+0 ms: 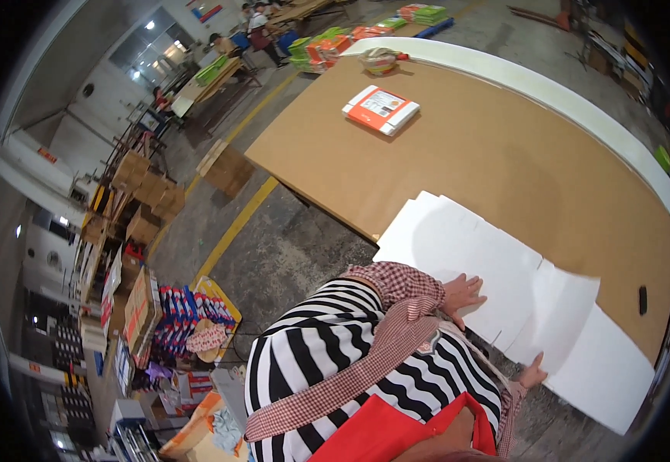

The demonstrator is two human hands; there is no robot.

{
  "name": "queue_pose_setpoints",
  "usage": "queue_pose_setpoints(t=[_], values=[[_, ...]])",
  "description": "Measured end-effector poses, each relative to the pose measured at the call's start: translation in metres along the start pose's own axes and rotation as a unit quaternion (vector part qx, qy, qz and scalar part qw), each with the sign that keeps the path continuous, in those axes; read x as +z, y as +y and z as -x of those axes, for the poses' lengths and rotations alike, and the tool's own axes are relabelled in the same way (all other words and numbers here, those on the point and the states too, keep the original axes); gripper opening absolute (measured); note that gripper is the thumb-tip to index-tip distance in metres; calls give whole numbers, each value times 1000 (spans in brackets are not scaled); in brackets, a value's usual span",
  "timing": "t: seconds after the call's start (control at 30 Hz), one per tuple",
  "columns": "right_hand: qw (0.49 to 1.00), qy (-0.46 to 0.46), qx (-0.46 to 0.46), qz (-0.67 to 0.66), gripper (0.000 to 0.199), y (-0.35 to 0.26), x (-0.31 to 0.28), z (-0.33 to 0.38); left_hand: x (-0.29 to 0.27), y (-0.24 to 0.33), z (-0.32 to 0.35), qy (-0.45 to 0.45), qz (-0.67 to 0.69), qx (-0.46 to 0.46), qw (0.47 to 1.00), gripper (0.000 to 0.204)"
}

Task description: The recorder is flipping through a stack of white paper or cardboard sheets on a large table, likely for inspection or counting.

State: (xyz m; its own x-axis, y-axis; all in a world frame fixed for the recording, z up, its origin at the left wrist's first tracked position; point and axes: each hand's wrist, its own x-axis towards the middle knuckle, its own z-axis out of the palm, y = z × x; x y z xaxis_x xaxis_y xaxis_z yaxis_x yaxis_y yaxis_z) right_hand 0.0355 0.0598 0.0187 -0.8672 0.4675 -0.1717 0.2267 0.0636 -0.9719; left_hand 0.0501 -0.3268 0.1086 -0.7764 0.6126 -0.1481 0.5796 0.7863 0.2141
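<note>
A large white cardboard sheet (458, 239) with notched edges and crease lines lies along the near right side of the brown table. My left hand (464, 296) rests flat on it near the front edge, fingers spread. Farther right, one panel (562, 312) of the sheet stands bent up in a curve. At that panel's near edge is my right hand (533, 372), closed on the board with the thumb showing; its other fingers are mostly hidden. Beyond the panel, another white section (608, 369) reaches past the table's front edge.
On the brown table (504, 165) lie an orange-and-white flat box (381, 109), a roll of tape (379, 61) at the far end and a small black object (643, 300) at right. A white strip (550, 96) runs along the far edge. Cartons (225, 168) stand on the floor at left.
</note>
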Motion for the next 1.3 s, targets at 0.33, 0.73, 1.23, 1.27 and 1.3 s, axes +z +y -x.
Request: queue_pose_setpoints(t=[0.33,0.73,1.23,1.27,1.3], values=[[940,-39,191,-279,42,2,-15,-20,-3,-2,-10,-40,23,-13,999,114],[981,124,-77,129,26,-23,-58,-39,5,32,-60,-35,-17,-94,995,123],[957,42,-25,287,32,-35,-59,-62,12,49,-69,-111,-55,-162,979,130],[965,23,6,262,32,-37,-63,-65,13,51,-69,-106,-57,-164,979,130],[972,1,24,232,31,-40,-65,-68,15,52,-69,-106,-60,-171,978,130]])
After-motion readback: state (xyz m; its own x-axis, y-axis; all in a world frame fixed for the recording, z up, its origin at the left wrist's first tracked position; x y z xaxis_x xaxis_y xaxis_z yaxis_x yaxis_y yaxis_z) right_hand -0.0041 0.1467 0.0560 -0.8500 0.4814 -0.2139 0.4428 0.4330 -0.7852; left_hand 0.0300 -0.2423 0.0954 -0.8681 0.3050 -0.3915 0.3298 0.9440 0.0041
